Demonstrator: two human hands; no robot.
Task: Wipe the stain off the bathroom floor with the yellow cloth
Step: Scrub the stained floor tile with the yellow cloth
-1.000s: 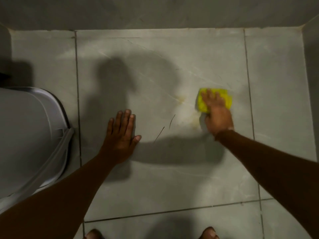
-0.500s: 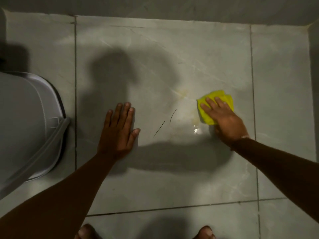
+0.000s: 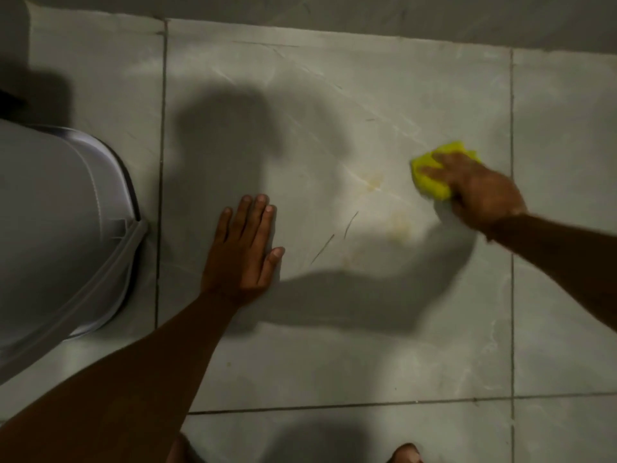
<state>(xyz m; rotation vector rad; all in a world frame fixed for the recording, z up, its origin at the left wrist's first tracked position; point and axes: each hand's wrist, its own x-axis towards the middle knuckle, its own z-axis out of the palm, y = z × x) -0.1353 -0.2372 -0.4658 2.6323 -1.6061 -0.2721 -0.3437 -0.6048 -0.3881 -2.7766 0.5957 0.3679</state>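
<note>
A folded yellow cloth [image 3: 430,180] lies on the grey tiled floor [image 3: 334,355], pressed down under my right hand [image 3: 477,192], whose fingers spread over it. Much of the cloth is hidden by the hand. A faint yellowish stain [image 3: 399,228] marks the tile just left of and below the cloth, with another pale smear [image 3: 374,182] further up. Two thin dark hairs [image 3: 350,223] lie beside the stain. My left hand [image 3: 243,252] rests flat on the floor, fingers together, holding nothing.
A white toilet [image 3: 56,228] fills the left side, close to my left arm. The wall base [image 3: 367,15] runs along the top. Grout lines cross the floor. My two feet [image 3: 405,454] show at the bottom edge.
My right hand has slid the cloth to the right and slightly up, away from the stain. The wet glint seen half a second ago is gone. My left hand stays planted.
</note>
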